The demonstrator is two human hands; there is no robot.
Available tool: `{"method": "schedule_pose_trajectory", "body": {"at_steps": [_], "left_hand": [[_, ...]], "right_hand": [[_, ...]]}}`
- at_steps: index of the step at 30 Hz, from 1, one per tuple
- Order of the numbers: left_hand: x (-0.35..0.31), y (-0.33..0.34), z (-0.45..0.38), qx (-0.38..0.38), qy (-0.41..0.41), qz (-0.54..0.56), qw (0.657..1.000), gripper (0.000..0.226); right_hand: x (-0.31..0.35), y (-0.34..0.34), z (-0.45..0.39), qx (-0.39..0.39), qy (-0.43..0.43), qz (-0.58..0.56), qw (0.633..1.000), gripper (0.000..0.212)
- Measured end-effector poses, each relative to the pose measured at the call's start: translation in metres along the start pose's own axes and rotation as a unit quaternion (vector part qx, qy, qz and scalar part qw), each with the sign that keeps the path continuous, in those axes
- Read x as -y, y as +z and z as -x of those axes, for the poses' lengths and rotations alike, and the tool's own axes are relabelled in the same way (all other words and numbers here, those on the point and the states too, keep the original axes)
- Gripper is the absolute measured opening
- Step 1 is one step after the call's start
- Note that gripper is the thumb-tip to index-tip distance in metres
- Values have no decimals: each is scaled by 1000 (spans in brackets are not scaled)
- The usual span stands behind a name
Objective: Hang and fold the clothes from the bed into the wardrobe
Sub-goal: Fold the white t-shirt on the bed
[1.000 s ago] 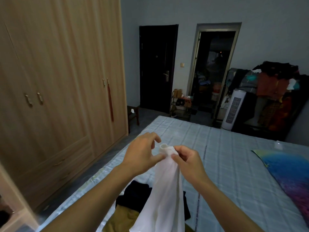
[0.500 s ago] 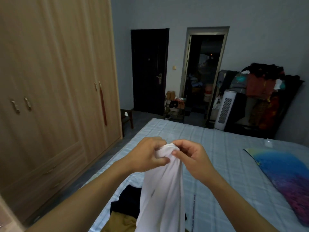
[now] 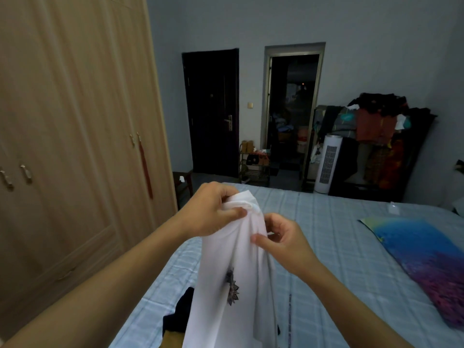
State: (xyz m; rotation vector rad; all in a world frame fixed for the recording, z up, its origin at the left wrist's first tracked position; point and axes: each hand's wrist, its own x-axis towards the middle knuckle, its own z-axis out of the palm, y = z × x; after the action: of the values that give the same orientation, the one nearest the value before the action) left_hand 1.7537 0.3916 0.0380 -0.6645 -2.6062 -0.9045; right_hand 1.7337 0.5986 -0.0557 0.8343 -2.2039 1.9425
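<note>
The white garment (image 3: 236,272) hangs in front of the person, held up over the near edge of the bed (image 3: 339,247) by its bunched top hem. The left hand (image 3: 211,212) has its fingers curled over that rolled edge with the thumb pressed flat across it, while the right hand (image 3: 281,237) pinches a fold just below and beside it, thumb and fingers closed on the cloth — a grip that looks meant to find a collar or shoulder seam so the piece can be spread. Lifting it this high lets the length drop free, and a dark flower print shows partway down. Its lower part falls toward the dark clothes (image 3: 180,312) and a mustard piece (image 3: 173,341) lying on the bed beneath; whether it touches them cannot be told. To the left the wardrobe (image 3: 75,121) stands with its doors closed, a narrow strip of floor between it and the bed edge. To the right the bedspread is open as far as a bright blue-purple cloth (image 3: 421,259), well apart — likely room enough for laying the garment flat.
</note>
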Motion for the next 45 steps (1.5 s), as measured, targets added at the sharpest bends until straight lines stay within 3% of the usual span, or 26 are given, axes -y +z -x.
{"method": "schedule_pose_trajectory", "body": {"at_steps": [6, 11, 17, 24, 29, 33, 38, 45], "left_hand": [[-6, -23, -4, -20, 7, 3, 1000, 28], [-9, -29, -5, -20, 3, 13, 1000, 18], [-7, -30, -3, -23, -1, 22, 999, 21], [-4, -32, 1, -27, -6, 6, 1000, 22], [-2, -35, 5, -26, -12, 10, 1000, 20], [6, -42, 10, -32, -8, -21, 999, 21], [23, -63, 6, -56, -2, -96, 994, 18], [10, -98, -13, -125, 31, 5, 992, 19]], "right_hand": [[-26, 2, 18, -22, 36, 36, 998, 23], [-33, 10, 21, -65, -27, 45, 996, 20], [-41, 21, 27, -104, -61, 81, 989, 21], [-53, 34, 35, -111, 16, 58, 992, 35], [-60, 38, 31, -73, 36, 57, 995, 12], [-64, 22, 23, -103, 53, 39, 992, 11], [-38, -24, -10, -106, 1, 54, 993, 16], [31, -66, -48, -53, -87, 88, 991, 22]]}}
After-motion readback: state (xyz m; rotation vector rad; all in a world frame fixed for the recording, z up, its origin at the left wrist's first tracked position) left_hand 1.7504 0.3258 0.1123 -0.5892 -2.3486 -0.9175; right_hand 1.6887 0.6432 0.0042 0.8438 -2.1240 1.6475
